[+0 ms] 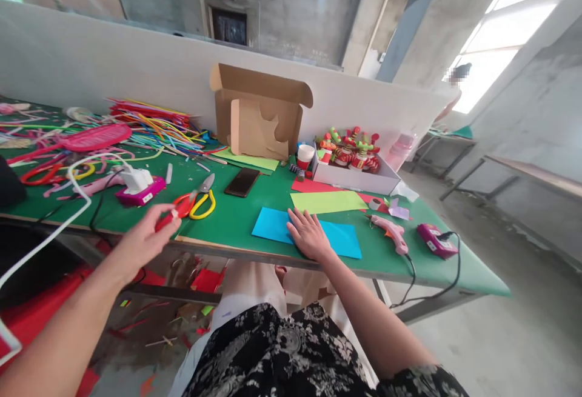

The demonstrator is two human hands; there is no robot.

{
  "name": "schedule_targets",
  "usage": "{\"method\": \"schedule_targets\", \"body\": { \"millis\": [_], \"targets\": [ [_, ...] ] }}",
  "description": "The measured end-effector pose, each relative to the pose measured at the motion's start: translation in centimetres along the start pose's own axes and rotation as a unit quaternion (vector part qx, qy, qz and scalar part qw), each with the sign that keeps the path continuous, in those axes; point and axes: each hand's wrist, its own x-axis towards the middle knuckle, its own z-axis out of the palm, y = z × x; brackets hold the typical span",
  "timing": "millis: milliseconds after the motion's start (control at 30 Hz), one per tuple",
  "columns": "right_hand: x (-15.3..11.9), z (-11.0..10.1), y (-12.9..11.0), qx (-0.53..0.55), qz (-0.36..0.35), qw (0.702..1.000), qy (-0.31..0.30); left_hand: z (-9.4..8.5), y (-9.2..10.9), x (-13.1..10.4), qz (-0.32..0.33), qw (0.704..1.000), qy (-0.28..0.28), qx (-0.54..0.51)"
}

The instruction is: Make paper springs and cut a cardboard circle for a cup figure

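My left hand is closed round the red handle of a pair of scissors at the table's front edge. A yellow handle loop shows beside the red one, and the metal blades point away from me. The fingers partly hide the red handle. My right hand lies flat with fingers spread on a blue sheet of paper, pressing it to the green table. A light green paper strip lies just beyond the blue sheet, over a red sheet.
A phone lies between the scissors and an open cardboard box. Pipe cleaners are heaped at left, near a purple power socket. At right are a box of small figures, a pink glue gun and another socket.
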Motion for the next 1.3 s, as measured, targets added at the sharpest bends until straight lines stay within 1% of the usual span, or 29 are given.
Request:
{"method": "schedule_targets", "body": {
  "millis": [33,67,133,200,267,367,433,500,600,967,1133,1233,1300],
  "targets": [
    [-0.1,-0.1,0.0,-0.004,-0.005,1.000,-0.003,0.5,0.1,-0.8,-0.015,0.996,-0.037,-0.074],
    [-0.1,-0.2,0.0,-0.006,-0.011,1.000,-0.004,0.9,0.2,-1.5,-0.029,0.989,-0.067,-0.126],
    [-0.2,-0.2,0.0,-0.007,-0.023,1.000,-0.005,1.3,0.7,-2.2,-0.041,0.974,-0.123,-0.186],
    [-0.3,-0.3,0.0,-0.003,-0.028,1.000,-0.003,1.5,1.4,-2.3,-0.049,0.968,-0.149,-0.195],
    [-0.4,-0.3,0.0,0.001,-0.026,1.000,-0.002,1.7,1.9,-2.1,-0.061,0.969,-0.157,-0.179],
    [-0.4,-0.2,0.0,0.004,-0.023,1.000,-0.004,2.4,2.1,-1.6,-0.070,0.969,-0.179,-0.157],
    [-0.3,-0.1,0.0,0.005,-0.023,1.000,-0.003,3.0,2.0,-1.3,-0.076,0.968,-0.179,-0.158],
    [-0.3,-0.1,0.1,0.006,-0.025,1.000,-0.002,3.4,1.9,-1.2,-0.089,0.969,-0.162,-0.166],
    [-0.3,0.1,0.2,0.004,-0.026,1.000,-0.001,3.6,1.8,-1.1,-0.099,0.969,-0.148,-0.173],
    [-0.3,0.1,0.1,0.003,-0.027,1.000,0.005,3.5,2.7,-1.1,-0.088,0.971,-0.164,-0.151],
    [-0.2,0.1,0.2,0.000,-0.029,1.000,0.002,3.6,2.4,-1.2,-0.077,0.969,-0.188,-0.142],
    [-0.2,0.1,0.2,-0.003,-0.027,1.000,0.000,3.8,1.7,-1.0,-0.052,0.974,-0.191,-0.106],
    [-0.2,0.2,0.2,-0.005,-0.028,1.000,0.000,4.0,1.2,-0.8,0.003,0.982,-0.179,-0.055]
  ]
}}
